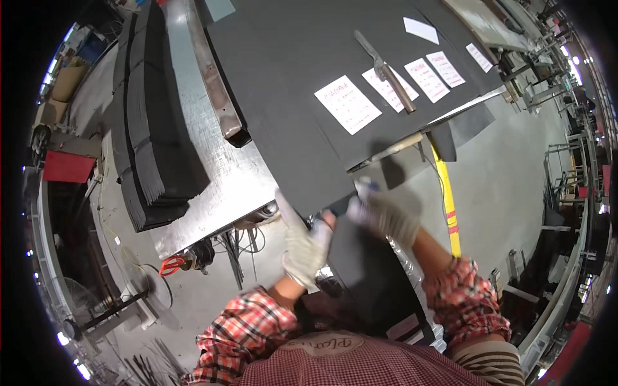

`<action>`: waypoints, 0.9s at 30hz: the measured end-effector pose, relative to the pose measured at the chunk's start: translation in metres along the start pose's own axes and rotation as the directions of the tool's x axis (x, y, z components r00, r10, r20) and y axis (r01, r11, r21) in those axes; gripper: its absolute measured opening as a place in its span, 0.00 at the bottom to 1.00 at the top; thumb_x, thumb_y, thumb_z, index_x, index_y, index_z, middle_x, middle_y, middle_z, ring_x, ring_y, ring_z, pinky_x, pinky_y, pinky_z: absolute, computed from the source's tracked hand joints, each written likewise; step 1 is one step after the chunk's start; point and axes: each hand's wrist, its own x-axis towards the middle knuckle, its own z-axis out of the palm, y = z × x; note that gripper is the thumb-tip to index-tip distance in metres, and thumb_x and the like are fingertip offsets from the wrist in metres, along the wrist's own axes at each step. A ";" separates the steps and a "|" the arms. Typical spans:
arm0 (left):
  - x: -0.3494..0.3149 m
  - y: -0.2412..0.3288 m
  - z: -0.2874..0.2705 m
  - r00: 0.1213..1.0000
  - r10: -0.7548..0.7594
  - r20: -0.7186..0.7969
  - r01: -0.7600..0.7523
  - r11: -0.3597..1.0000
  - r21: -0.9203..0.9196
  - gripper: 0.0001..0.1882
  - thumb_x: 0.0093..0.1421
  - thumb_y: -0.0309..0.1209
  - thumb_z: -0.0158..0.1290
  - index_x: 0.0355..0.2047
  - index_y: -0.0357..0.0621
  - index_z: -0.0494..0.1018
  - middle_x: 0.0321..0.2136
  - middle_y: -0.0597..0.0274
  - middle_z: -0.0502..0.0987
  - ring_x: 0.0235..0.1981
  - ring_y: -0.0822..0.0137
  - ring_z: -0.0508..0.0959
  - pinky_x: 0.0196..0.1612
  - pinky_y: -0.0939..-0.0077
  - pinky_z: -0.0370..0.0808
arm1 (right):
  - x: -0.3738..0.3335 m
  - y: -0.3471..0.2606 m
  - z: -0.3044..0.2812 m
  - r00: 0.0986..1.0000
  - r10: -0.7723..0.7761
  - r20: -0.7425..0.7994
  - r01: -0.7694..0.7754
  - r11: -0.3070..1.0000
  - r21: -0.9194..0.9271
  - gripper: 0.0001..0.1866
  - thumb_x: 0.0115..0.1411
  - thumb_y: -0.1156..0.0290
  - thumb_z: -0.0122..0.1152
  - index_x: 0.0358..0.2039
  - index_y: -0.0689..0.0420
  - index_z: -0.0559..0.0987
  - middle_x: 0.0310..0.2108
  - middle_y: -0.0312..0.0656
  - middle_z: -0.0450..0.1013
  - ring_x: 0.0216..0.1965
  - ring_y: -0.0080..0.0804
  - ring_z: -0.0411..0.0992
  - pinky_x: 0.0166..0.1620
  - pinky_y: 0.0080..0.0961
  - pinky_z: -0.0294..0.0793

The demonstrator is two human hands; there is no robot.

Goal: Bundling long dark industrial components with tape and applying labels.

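Dark grey sheet (283, 83) lay flat across the work area, broad at the far end, narrowing to a near corner between the worker's hands. Left hand (302, 251), in a pale glove, was at the left of that corner, forefinger pointing far, thumb apart to the right. Right hand (383, 212), also gloved, was at the right of the corner; motion blur there. Could not tell whether either hand gripped the sheet or was free of it.

Black panel (367, 264) sloped toward the wearer between the forearms, crinkled silver foil (328, 278) beside it; whether it joined the sheet was unclear.

On the sheet, far right: several white paper cards (347, 105) with print, a blank white piece (421, 31) beyond them. Knife (386, 74), brown handle nearest, lay partly over one card, taking up sheet space.

Left of the sheet, a brownish metal bar (209, 71) ran lengthwise, standing between it and the tall rows of dark folded sheets (158, 128) on the shiny metal table (225, 183). Under that table's near edge: dark cables (239, 257) and an orange loop (171, 265).

Right side: a pale rod (396, 147) along the sheet's edge, a dark flap (444, 138) hanging nearby, and a yellow strip (447, 193) running nearward past the right hand. Red panel (66, 166) stood far off left.
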 end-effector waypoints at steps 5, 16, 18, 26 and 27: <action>-0.107 -0.009 -0.037 0.820 -0.227 0.525 0.440 0.837 -0.325 0.34 0.56 0.29 0.56 0.60 0.38 0.53 0.58 0.56 0.61 0.60 0.65 0.61 0.53 0.67 0.67 | -0.072 -0.094 -0.049 0.795 0.509 0.329 -0.166 0.705 -0.690 0.39 0.50 0.45 0.65 0.51 0.62 0.66 0.30 0.52 0.73 0.37 0.48 0.74 0.42 0.36 0.72; -0.017 0.042 -0.100 0.972 0.174 0.155 -0.202 0.960 0.192 0.11 0.48 0.28 0.65 0.26 0.41 0.72 0.18 0.71 0.68 0.19 0.80 0.66 0.22 0.85 0.62 | 0.030 -0.160 -0.067 0.723 -0.210 0.658 0.422 0.889 -0.180 0.26 0.51 0.55 0.67 0.48 0.53 0.76 0.33 0.44 0.78 0.35 0.31 0.77 0.37 0.26 0.74; -0.011 -0.027 -0.091 0.979 -0.200 0.027 0.202 0.978 -0.048 0.09 0.50 0.28 0.64 0.24 0.42 0.72 0.18 0.72 0.70 0.19 0.81 0.67 0.22 0.86 0.61 | 0.059 -0.081 -0.075 0.835 0.141 0.532 0.127 0.892 -0.435 0.16 0.55 0.57 0.64 0.37 0.55 0.81 0.27 0.38 0.78 0.30 0.23 0.75 0.33 0.24 0.73; 0.023 -0.181 0.000 0.831 -0.313 0.460 0.550 0.585 -0.596 0.30 0.48 0.60 0.59 0.37 0.47 0.71 0.20 0.72 0.69 0.17 0.81 0.67 0.18 0.85 0.63 | 0.030 0.105 -0.013 0.956 -0.172 0.236 0.109 0.960 0.258 0.25 0.61 0.46 0.52 0.41 0.59 0.75 0.24 0.31 0.67 0.24 0.18 0.63 0.28 0.17 0.66; 0.027 -0.178 -0.007 0.827 -0.314 0.466 0.555 0.584 -0.593 0.30 0.48 0.60 0.59 0.37 0.47 0.71 0.20 0.72 0.69 0.17 0.81 0.67 0.18 0.85 0.63 | 0.025 0.074 -0.021 0.967 0.009 0.256 -0.062 0.977 0.202 0.26 0.61 0.47 0.52 0.45 0.59 0.72 0.26 0.32 0.67 0.26 0.19 0.64 0.30 0.17 0.67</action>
